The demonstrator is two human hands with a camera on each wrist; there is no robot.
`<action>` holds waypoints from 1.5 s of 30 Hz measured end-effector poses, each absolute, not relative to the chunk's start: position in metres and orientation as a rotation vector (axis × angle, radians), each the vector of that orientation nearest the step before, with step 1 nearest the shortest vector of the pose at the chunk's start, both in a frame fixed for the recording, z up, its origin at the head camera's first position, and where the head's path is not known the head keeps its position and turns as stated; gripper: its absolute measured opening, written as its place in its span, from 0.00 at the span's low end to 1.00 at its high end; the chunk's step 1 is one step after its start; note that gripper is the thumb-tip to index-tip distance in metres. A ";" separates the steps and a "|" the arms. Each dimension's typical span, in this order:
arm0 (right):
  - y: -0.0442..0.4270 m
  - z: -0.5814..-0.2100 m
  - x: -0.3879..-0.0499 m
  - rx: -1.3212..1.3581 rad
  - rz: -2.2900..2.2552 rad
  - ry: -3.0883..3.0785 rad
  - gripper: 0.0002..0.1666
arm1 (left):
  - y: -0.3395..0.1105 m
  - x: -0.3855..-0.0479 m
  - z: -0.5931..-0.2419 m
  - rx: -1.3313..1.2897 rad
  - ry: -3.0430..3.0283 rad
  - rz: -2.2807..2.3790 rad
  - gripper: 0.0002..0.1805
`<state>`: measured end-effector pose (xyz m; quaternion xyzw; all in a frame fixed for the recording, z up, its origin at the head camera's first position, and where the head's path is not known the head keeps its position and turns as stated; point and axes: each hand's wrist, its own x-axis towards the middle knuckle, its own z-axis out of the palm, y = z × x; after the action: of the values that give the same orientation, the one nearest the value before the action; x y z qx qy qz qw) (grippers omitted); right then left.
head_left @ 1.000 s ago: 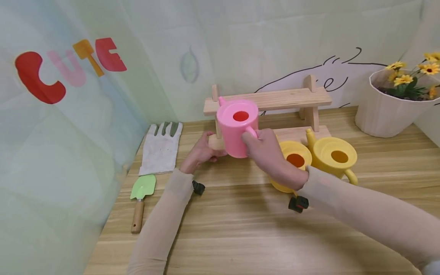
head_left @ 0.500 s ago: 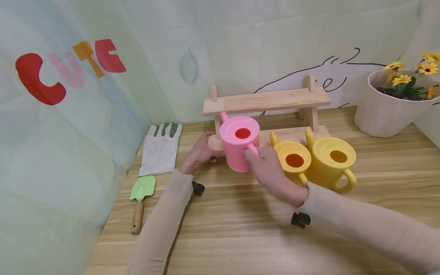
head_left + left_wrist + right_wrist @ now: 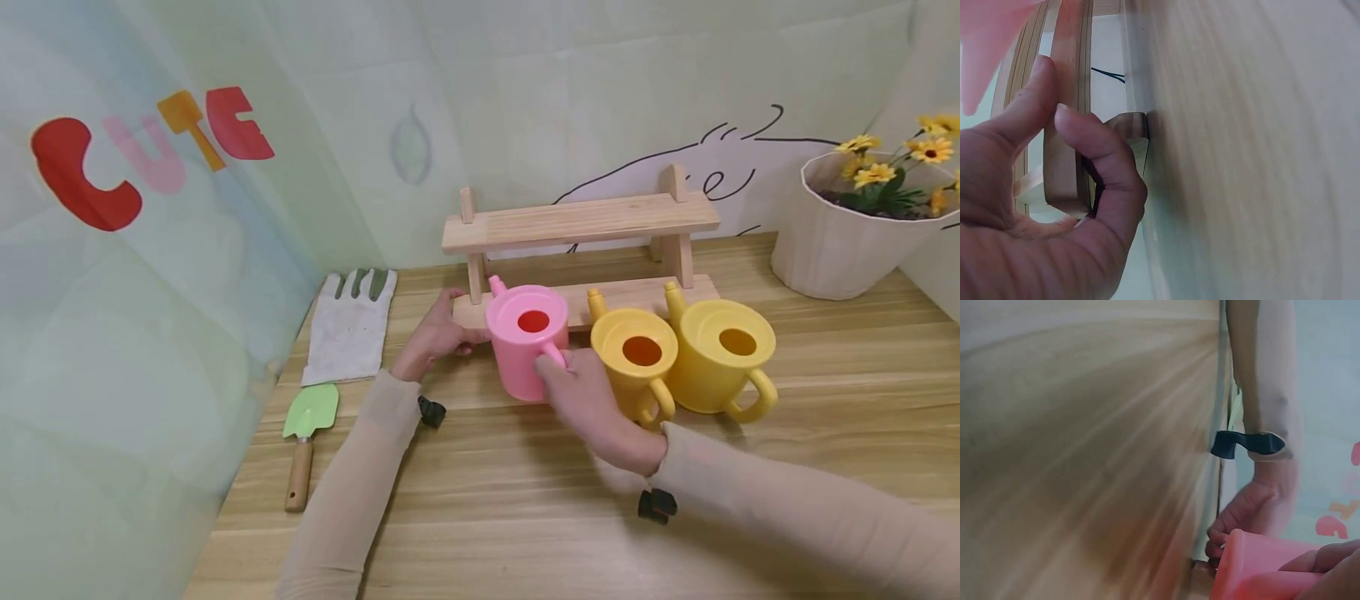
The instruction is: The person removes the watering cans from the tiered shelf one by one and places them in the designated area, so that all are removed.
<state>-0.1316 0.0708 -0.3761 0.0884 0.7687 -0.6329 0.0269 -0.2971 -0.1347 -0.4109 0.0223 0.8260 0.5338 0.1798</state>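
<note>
My right hand (image 3: 596, 412) grips the handle of a pink watering can (image 3: 517, 367), which is upright at the front left of a two-tier wooden plant stand (image 3: 585, 225). Whether the can touches the tabletop, I cannot tell; its base looks close to the wood in the right wrist view. At the left end of the stand's lower plank (image 3: 622, 293), my left hand (image 3: 441, 333) holds on, thumb and curled finger around the plank (image 3: 1063, 178) in the left wrist view. Two yellow watering cans, one (image 3: 637, 333) beside the other (image 3: 727, 358), stand right of my right hand.
On the left lie a white glove (image 3: 348, 333) and a green trowel (image 3: 303, 442) with a wooden handle. A white pot (image 3: 840, 242) of yellow flowers (image 3: 873, 175) stands back right. Curtain-like backdrops (image 3: 360, 125) border the tabletop (image 3: 487, 517) behind and at the left.
The pink watering can has come down and slightly toward me in my right hand, from in front of the upper plank to before the lower one. My left hand has stayed on the stand.
</note>
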 end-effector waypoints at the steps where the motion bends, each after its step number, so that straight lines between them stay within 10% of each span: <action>1: 0.070 -0.378 -0.132 0.276 -1.945 2.385 0.25 | -0.135 -0.297 -0.411 0.061 2.333 1.509 0.54; 45: 0.068 -0.424 -0.123 0.282 -1.947 2.320 0.24 | -0.135 -0.298 -0.411 0.033 2.331 1.498 0.53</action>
<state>-0.1233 0.0679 -0.4238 0.0925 0.7619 -0.6391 0.0499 -0.2979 -0.1347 -0.4108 0.0116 0.8267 0.5315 0.1842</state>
